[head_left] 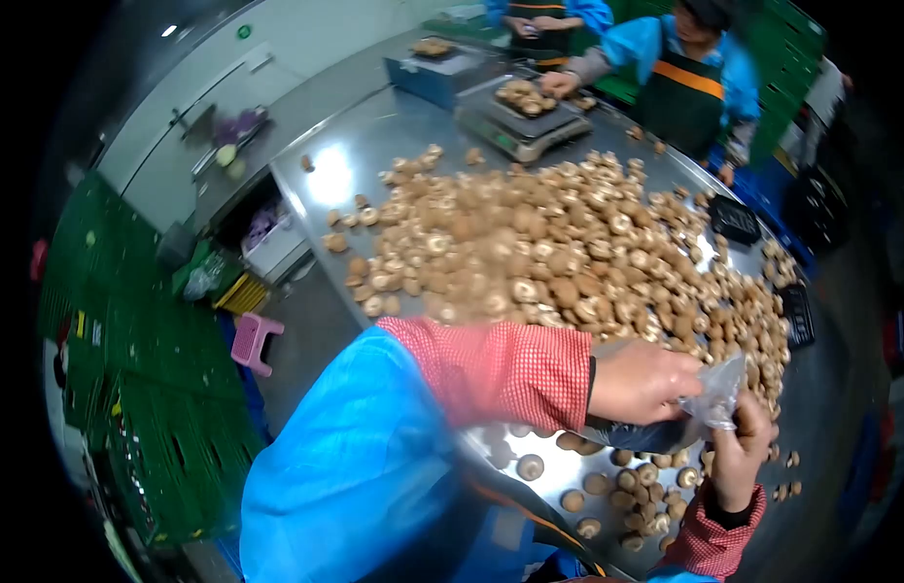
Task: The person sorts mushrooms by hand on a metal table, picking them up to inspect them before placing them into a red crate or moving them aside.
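My left hand (646,381) reaches across from the left in a red checked sleeve, fingers closed on the edge of a clear plastic bag (721,387). Below and to its right, my right hand (746,449) pinches the same bag from the other side. The bag is crumpled; whether anything is inside cannot be made out. Under my left wrist shows a dark, flat object (646,435), partly hidden by the arm. A large heap of shiitake mushrooms (569,257) spreads beyond my hands, and more loose mushrooms (646,496) lie on the near side.
The heap covers much of a steel table (374,121). A scale (525,126) bearing mushrooms stands at the far side, by a co-worker's hand (559,85). Black trays (734,220) rest at the right. Green crates (170,447) and a pink stool (255,342) are at left.
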The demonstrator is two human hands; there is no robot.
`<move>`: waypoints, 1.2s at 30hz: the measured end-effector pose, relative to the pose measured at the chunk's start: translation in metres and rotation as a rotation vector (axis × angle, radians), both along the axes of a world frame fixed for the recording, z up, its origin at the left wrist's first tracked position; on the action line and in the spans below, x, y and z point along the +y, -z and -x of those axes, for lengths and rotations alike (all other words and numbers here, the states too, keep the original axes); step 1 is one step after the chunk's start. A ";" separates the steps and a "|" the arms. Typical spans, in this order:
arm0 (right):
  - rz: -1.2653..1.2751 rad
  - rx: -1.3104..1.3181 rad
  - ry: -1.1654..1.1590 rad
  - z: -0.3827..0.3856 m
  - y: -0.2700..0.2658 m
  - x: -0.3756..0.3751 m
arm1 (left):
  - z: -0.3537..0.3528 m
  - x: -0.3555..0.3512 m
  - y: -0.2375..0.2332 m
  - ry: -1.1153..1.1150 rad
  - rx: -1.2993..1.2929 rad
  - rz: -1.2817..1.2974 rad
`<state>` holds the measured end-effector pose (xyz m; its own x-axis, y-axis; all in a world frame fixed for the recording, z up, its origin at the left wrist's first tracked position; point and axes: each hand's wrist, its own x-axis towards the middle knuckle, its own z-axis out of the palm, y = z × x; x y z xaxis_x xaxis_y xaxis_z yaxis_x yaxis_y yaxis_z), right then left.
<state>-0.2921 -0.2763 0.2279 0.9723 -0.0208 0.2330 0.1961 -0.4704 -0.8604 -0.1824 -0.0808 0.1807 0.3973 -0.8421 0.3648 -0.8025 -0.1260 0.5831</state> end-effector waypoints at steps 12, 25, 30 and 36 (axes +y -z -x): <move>-0.329 0.185 -0.067 -0.076 0.050 0.135 | -0.183 0.352 0.000 -1.102 0.279 0.501; -0.231 0.293 0.212 -0.019 0.158 0.103 | -0.348 0.578 0.212 -1.518 -0.128 0.020; -0.381 0.347 0.308 0.006 0.173 0.076 | -0.309 0.383 0.211 -0.991 0.062 0.189; -0.239 0.233 0.432 0.018 0.219 -0.005 | -0.182 0.093 0.149 -0.419 0.281 0.092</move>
